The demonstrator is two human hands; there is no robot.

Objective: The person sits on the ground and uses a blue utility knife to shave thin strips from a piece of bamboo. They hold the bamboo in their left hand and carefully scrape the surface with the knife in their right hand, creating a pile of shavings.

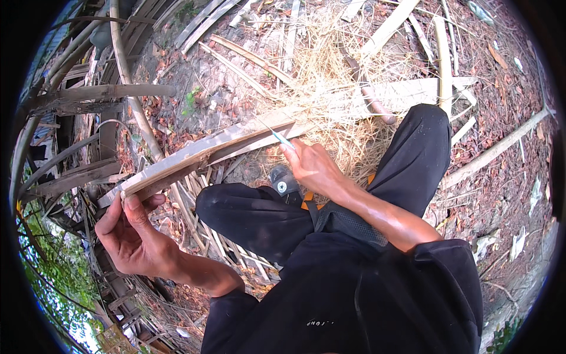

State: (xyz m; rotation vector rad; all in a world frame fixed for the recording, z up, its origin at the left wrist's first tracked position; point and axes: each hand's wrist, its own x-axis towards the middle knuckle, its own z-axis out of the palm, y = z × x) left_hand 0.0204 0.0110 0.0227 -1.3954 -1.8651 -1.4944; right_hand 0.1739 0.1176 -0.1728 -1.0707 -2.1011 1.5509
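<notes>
Sunlit dirt ground (pixel 177 115), brown leaf litter (pixel 492 97); poles (pixel 135 90), green foliage (pixel 56 265) at left

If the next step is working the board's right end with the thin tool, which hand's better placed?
Right, I'd say: the right hand grips the thin tool near the right end of the board. The left hand is at the opposite end; whether it grips the board isn't clear.

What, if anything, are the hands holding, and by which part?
Right hand: a slim pale-blue tool, by its near end. Left hand: at the left end of the board; whether that is gripped cannot be told.
</notes>
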